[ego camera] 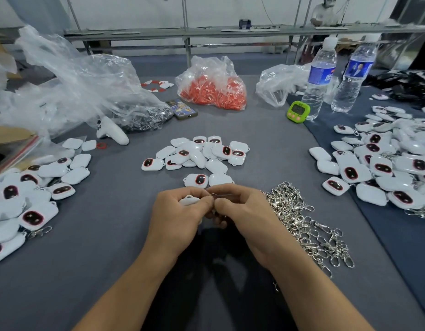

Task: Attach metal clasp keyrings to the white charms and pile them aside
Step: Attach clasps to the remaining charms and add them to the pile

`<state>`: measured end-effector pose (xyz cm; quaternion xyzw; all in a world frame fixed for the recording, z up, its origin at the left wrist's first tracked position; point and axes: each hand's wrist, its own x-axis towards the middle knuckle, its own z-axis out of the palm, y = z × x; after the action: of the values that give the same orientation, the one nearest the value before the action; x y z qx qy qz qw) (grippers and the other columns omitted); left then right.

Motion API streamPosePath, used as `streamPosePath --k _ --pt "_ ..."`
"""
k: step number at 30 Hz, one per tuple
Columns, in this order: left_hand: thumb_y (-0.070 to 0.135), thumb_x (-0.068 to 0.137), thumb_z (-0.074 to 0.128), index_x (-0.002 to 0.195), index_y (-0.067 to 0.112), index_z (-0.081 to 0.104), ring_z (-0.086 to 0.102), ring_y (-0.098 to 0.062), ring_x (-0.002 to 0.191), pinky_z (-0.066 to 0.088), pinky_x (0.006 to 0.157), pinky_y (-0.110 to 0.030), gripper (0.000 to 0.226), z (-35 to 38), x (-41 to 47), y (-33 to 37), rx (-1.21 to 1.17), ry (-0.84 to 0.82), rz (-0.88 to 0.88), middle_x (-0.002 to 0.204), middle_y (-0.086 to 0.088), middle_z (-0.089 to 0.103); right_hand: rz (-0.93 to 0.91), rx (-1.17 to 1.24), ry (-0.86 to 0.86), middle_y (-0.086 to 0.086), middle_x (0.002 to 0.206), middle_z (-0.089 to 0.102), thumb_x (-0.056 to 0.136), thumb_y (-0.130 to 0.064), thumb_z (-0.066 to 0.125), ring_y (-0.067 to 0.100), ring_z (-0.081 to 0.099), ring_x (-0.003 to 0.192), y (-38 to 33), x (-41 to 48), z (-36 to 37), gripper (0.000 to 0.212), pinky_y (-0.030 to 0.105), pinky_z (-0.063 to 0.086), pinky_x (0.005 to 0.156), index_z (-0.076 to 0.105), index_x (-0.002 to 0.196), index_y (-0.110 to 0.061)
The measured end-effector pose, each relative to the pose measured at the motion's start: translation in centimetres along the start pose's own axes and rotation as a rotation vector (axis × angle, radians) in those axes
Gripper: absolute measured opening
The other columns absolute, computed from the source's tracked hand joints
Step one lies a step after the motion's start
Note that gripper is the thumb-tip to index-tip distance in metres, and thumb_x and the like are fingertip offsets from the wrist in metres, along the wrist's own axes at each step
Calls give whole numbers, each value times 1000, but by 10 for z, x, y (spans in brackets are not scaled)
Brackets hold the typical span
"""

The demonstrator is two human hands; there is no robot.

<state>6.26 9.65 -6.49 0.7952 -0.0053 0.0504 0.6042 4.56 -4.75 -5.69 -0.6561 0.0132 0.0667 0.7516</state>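
Head view: two bare forearms come in from the bottom edge, hands meeting low centre over the grey table cloth (116, 235). Left hand (180, 216) is clenched around one white charm (188, 200); only its top edge and loop show above the fingers. Right hand (240, 211) pinches a thin metal ring (215, 195) right at that loop; whether the ring is already threaded through is hidden by the fingertips. Loose metal clasp keyrings (302, 225) lie in a heap just right of the right hand. Unfinished charms (199, 156) sit in a small pile beyond the hands, centre. Big charm pile on the left (27, 199), some with clasps visible, looks like the finished stack; another large pile on the right (385, 163). Further back: clear plastic bags (82, 87), bag of red parts (211, 89), phone (181, 109), green timer (298, 111), two water bottles (321, 77). Step in hand, likely: working the split ring onto the charm loop. Risks: ring slips off the small loop if the pinch loosens; ring springs shut before it is fully through; the forearm sits close to the clasp heap and could drag or tangle it; a dropped charm could land among the unfinished ones and get mixed up.
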Motion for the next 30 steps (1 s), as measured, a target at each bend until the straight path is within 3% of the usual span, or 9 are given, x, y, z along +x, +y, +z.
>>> streamPosePath --k 6,11,15,18,21,24,26,28,30 --pt "35 71 72 73 28 76 69 -14 62 55 58 -24 8 2 -2 3 -40 46 -13 67 4 74 18 -14 129 9 82 77 88 0 68 17 64 67 1 1 -4 18 28 53 62 78 95 -13" --pt "17 75 74 74 20 75 65 -15 61 55 55 -27 3 1 0 10 -272 112 -75 68 -7 72 40 52 -32 6 118 74 81 -2 72 22 73 106 7 -5 8 58 41 60 93 60 131 -28" --pt "4 87 70 76 13 75 68 -24 57 54 48 -32 15 4 -9 16 -371 -14 -124 71 -15 72 64 222 -66 16 105 77 90 3 66 26 75 86 8 -7 23 42 32 60 73 64 126 -18" --pt "2 85 71 73 14 76 64 -17 56 51 50 -28 18 2 -6 17 -377 97 -56 66 -6 71 23 -102 67 12 81 77 91 -5 69 16 66 61 7 -3 15 23 30 53 58 74 104 -23" --pt "10 80 76 72 23 79 66 -3 63 52 61 -15 15 -7 3 12 -349 313 53 70 5 75 -8 -341 183 -6 67 73 88 -14 71 6 60 56 6 -2 8 19 24 47 57 78 85 -31" --pt "23 73 78 75 29 79 68 -5 65 53 64 -20 6 -11 6 5 -185 302 106 71 7 75 133 151 262 1 70 72 90 -1 64 9 62 56 -2 0 3 25 23 50 52 77 79 -19" --pt "33 68 77 76 36 77 68 -8 63 54 63 -26 8 -8 4 3 -59 275 132 71 12 75 244 509 229 15 85 72 92 -1 60 20 68 63 -10 2 -1 16 30 56 54 73 99 -6" --pt "40 65 73 77 42 75 68 -7 61 55 60 -25 13 -4 0 5 83 212 183 71 20 73 292 589 177 21 92 71 93 -7 60 24 66 62 -13 1 -6 21 29 55 52 68 109 4" --pt "35 66 74 79 46 74 68 -1 63 52 59 -16 17 0 -6 7 185 135 248 72 26 71 265 472 159 16 87 71 92 -10 63 21 60 60 -11 -1 -8 11 25 46 52 69 98 -3"
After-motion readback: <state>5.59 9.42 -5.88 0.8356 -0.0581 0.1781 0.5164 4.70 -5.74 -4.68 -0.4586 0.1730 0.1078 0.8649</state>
